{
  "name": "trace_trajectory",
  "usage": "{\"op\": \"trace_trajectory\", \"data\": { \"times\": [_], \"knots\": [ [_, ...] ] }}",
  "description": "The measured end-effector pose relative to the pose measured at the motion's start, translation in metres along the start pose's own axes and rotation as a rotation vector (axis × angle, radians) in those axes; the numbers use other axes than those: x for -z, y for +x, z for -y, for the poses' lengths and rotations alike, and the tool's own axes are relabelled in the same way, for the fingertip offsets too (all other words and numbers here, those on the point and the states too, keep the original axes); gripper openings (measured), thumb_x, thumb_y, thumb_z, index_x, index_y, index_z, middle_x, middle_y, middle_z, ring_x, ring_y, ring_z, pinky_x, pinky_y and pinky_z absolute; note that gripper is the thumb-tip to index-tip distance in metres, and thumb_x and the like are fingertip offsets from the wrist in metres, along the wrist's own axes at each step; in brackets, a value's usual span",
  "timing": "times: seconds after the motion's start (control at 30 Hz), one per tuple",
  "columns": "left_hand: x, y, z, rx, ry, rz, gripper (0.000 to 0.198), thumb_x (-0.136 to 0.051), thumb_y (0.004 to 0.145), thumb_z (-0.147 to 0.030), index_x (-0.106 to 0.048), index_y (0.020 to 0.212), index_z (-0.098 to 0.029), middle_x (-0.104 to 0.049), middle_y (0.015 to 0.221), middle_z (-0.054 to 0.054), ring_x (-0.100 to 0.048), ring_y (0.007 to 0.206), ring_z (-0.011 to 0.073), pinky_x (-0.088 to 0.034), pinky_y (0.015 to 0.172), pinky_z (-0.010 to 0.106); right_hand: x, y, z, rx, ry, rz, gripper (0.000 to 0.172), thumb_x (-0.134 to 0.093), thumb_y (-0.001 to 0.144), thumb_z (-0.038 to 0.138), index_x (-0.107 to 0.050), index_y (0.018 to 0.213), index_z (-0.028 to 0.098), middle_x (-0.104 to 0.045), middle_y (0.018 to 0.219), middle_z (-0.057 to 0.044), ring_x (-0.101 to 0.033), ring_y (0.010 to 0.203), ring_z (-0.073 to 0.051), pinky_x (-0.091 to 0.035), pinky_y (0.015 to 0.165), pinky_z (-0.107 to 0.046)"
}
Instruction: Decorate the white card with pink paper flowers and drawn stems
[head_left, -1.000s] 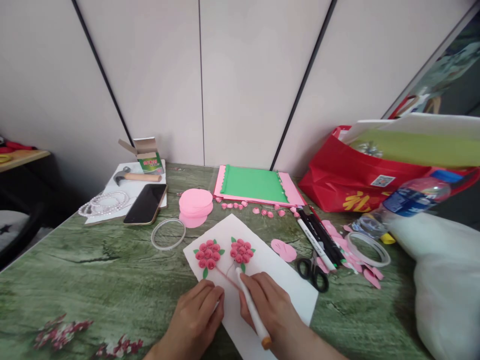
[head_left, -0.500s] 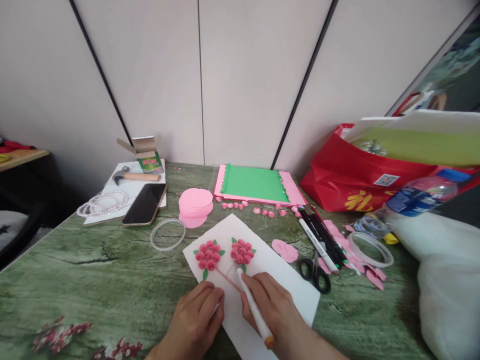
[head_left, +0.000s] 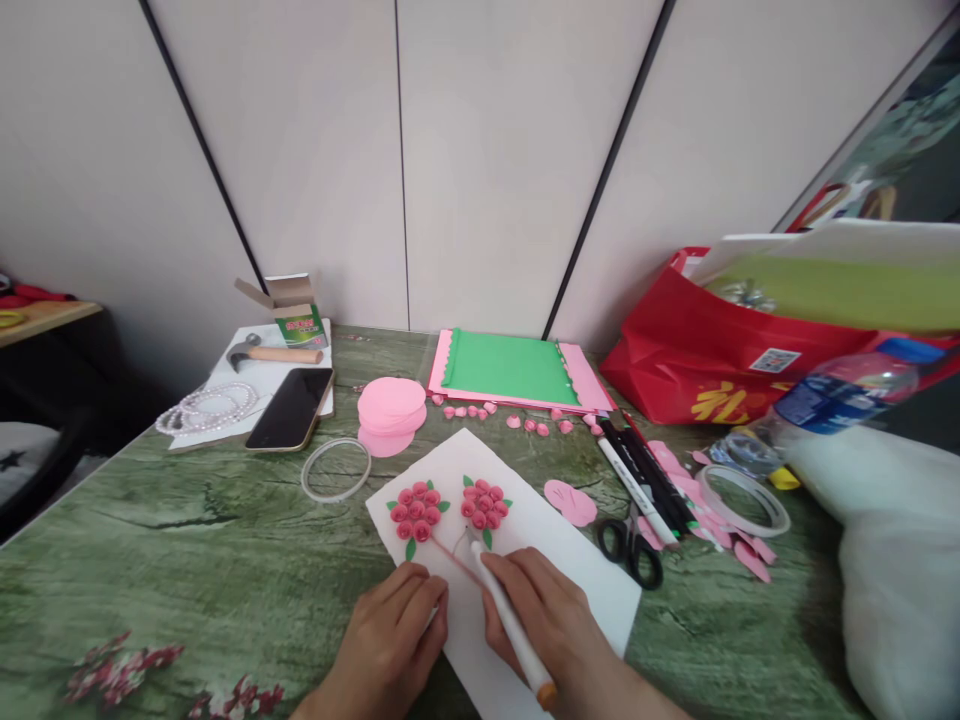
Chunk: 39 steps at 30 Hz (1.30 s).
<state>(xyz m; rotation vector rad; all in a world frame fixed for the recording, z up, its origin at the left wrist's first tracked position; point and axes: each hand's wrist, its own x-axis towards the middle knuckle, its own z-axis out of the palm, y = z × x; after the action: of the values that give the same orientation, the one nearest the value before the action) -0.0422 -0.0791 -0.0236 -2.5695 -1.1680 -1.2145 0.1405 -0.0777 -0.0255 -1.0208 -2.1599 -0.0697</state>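
In my right hand [head_left: 544,610] is a white marker [head_left: 514,625] with an orange end, its tip against the white paper [head_left: 555,560] just below the right-hand flower cluster [head_left: 486,502]. Thin drawn lines, one of them reddish-brown, run down from the clusters. The left-hand flower cluster [head_left: 416,510] has the same small pink paper roses and green leaves. My left hand [head_left: 394,625] rests closed on the paper's lower left edge. A small pale piece shows between its fingers, too hidden to name.
Black-handled scissors [head_left: 630,550], several markers [head_left: 649,480] and a tape roll [head_left: 742,500] lie on the right. Pink paper discs [head_left: 390,408], another tape roll [head_left: 335,470], a phone [head_left: 290,408] and a hammer [head_left: 274,352] are on the left. A red bag [head_left: 675,350] stands at the back right.
My right hand and the marker's tip have shifted very slightly, the tip a little leftward. My left hand and the paper have stayed where they were.
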Motion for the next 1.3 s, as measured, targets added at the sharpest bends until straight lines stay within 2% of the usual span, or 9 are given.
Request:
{"op": "trace_trajectory", "data": {
  "times": [0.3,0.5,0.8,1.3],
  "knots": [
    [0.0008,0.0006,-0.0002,-0.014,-0.001,-0.014,0.014,-0.042,0.085,-0.009,-0.054,0.087,-0.016,-0.064,0.068,0.002,-0.063,0.066,0.0137,-0.052,0.060,0.022,-0.0011,0.0038,0.0016,0.004,-0.081,-0.004,0.025,-0.043,0.082,0.008,-0.052,0.105,0.008,-0.054,0.072,-0.007,-0.055,0.063,-0.018,-0.051,0.053,-0.031],
    [-0.0002,0.0008,-0.0001,-0.007,0.018,-0.017,0.014,-0.041,0.087,-0.011,-0.054,0.087,-0.016,-0.064,0.068,0.002,-0.063,0.066,0.0138,-0.052,0.058,0.022,0.0002,0.0017,-0.0005,0.019,-0.049,0.028,0.028,-0.045,0.081,0.007,-0.052,0.108,0.009,-0.055,0.073,-0.007,-0.055,0.063,-0.018,-0.052,0.054,-0.030],
    [0.0008,0.0022,-0.0010,-0.022,0.011,-0.038,0.015,-0.041,0.087,-0.010,-0.055,0.085,-0.015,-0.064,0.067,0.002,-0.063,0.065,0.0136,-0.052,0.058,0.021,-0.0015,0.0074,0.0019,0.019,-0.092,-0.038,0.024,-0.043,0.081,0.007,-0.054,0.102,0.009,-0.054,0.069,-0.007,-0.055,0.061,-0.018,-0.051,0.051,-0.029],
    [-0.0011,-0.0019,0.0016,-0.014,0.012,-0.017,0.014,-0.042,0.087,-0.010,-0.055,0.087,-0.016,-0.064,0.069,0.002,-0.063,0.067,0.0142,-0.052,0.059,0.022,-0.0004,0.0023,0.0006,-0.002,0.036,0.045,0.034,-0.048,0.077,0.005,-0.051,0.109,0.012,-0.056,0.077,-0.007,-0.056,0.066,-0.018,-0.052,0.056,-0.029]
  ]
}}
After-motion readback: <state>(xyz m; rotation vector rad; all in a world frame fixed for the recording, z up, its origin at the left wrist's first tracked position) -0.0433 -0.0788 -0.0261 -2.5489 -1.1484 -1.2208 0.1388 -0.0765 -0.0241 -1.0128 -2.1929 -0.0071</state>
